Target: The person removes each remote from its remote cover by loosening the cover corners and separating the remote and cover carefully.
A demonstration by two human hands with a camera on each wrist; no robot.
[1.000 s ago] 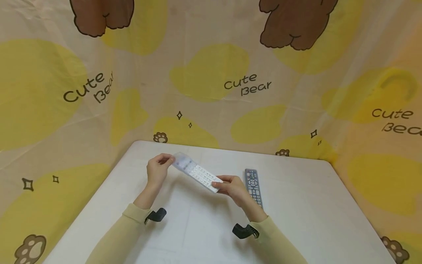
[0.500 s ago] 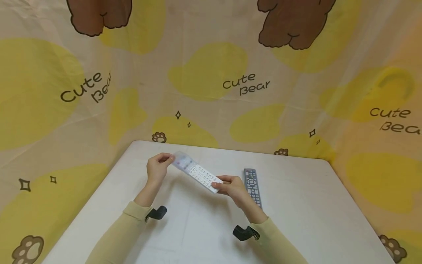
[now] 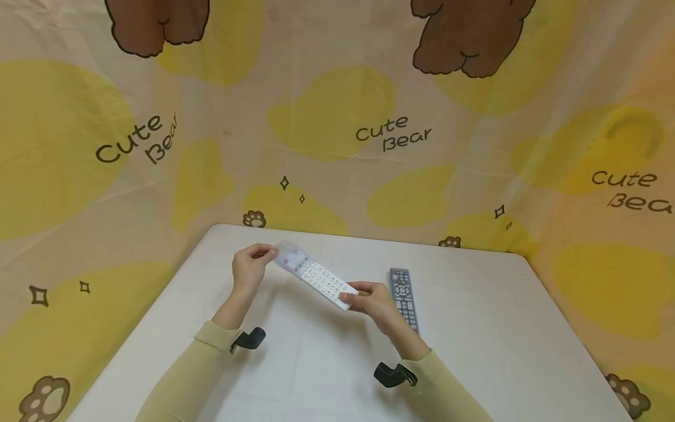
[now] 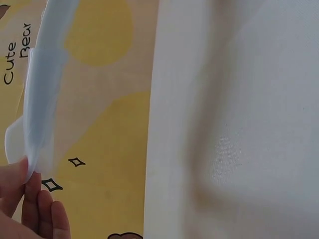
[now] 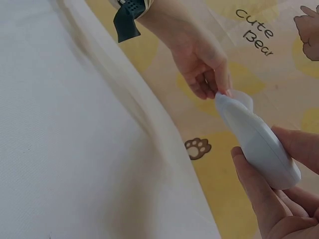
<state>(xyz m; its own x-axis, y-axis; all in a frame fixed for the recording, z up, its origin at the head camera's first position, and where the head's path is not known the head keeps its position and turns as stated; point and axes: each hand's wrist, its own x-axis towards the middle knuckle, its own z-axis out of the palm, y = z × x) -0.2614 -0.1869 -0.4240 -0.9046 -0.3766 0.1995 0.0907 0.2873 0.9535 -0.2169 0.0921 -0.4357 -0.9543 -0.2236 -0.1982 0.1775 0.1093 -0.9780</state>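
Note:
A white remote control (image 3: 328, 283) hangs tilted above the table, its keypad facing up. Over its upper left end sits a translucent plastic sleeve (image 3: 290, 256), through which some coloured buttons show faintly. My left hand (image 3: 250, 268) pinches the sleeve's far edge between thumb and fingers; in the left wrist view the sleeve (image 4: 42, 104) narrows toward that pinch. My right hand (image 3: 373, 303) grips the bare lower end, thumb on the key side. The right wrist view shows the remote's smooth back and side (image 5: 266, 152) between my thumb and fingers.
A dark grey remote control (image 3: 403, 296) lies on the white table (image 3: 474, 328) just behind my right hand, partly hidden by the wrist. A printed bear curtain (image 3: 327, 117) stands along the table's back and sides. Each wrist carries a black camera mount (image 3: 392, 375).
My left hand has shifted slightly left with the sleeve's edge, and my right hand a little right. Both hands keep their hold. The grey remote stays where it lies.

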